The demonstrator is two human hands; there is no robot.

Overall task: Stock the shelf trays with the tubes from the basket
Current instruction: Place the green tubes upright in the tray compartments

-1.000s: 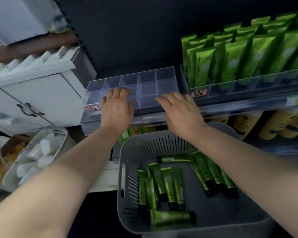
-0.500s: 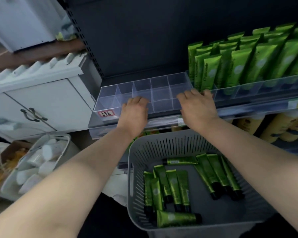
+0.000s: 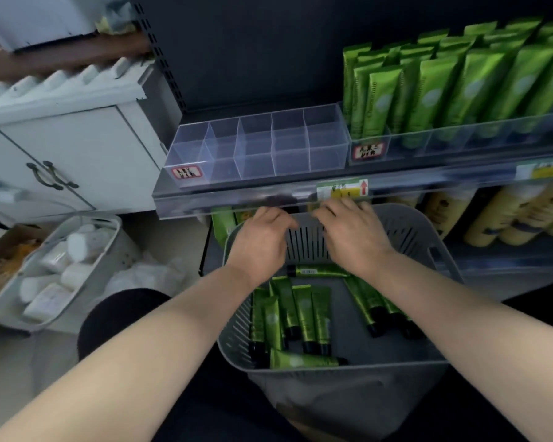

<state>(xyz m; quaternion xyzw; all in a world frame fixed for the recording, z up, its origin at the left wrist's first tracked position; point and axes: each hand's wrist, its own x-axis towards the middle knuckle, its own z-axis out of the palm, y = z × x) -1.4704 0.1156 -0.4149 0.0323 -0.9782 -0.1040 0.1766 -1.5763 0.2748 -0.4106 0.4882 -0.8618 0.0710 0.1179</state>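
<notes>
About a dozen green tubes (image 3: pixel 304 317) lie in the grey basket (image 3: pixel 434 244). One cluster sits along its left wall and another toward its right wall. A single tube lies crosswise by the far wall, just under the wrists. Both hands hover at the basket's far rim, below the front edge of the shelf (image 3: pixel 237 199). The left hand (image 3: pixel 262 237) and the right hand (image 3: pixel 351 231) each have loosely curled fingers and grip nothing.

At the shelf's left end, the clear divided tray (image 3: pixel 259 148) holds no tubes. The neighbouring tray (image 3: pixel 460 138) to its right is packed with tubes standing crimped end up.

The step now looks like the first pick from the basket. The crosswise tube is nearest and lies apart from the others, so it is probably the easiest start. Pinching it near the middle should keep the soft body from buckling. It helps to turn each tube cap-down before lifting, to match the stocked tray. Filling the back compartments first would keep the front ones from blocking the reach. The shelf's front lip hangs just above the knuckles and could catch a tube that is lifted too steeply.
</notes>
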